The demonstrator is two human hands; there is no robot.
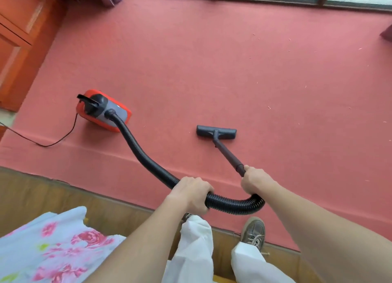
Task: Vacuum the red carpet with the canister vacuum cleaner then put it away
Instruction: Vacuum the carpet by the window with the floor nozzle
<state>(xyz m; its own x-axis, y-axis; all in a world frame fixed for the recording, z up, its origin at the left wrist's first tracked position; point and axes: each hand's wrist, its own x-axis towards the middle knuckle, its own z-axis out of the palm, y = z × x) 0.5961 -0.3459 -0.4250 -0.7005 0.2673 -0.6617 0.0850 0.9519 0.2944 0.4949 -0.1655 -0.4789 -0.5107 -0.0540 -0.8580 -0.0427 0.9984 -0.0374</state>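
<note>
On red carpet [212, 70], floor head [216, 131] ahead of right grip [255, 182] clasping wand [228, 153]; left grip [191, 194] clasps hose [144, 153].

The red carpet [212, 70] lies flat on the floor, and small pale crumbs are scattered on its right part. The canister vacuum cleaner [121, 111], red with a grey and black top, stands on the carpet's left part. Its black ribbed hose [142, 153] curves from the body to the dark wand [228, 153], which is tilted. The flat floor head [203, 131] rests on the carpet. A thin black cord [44, 146] runs away to the left.
</note>
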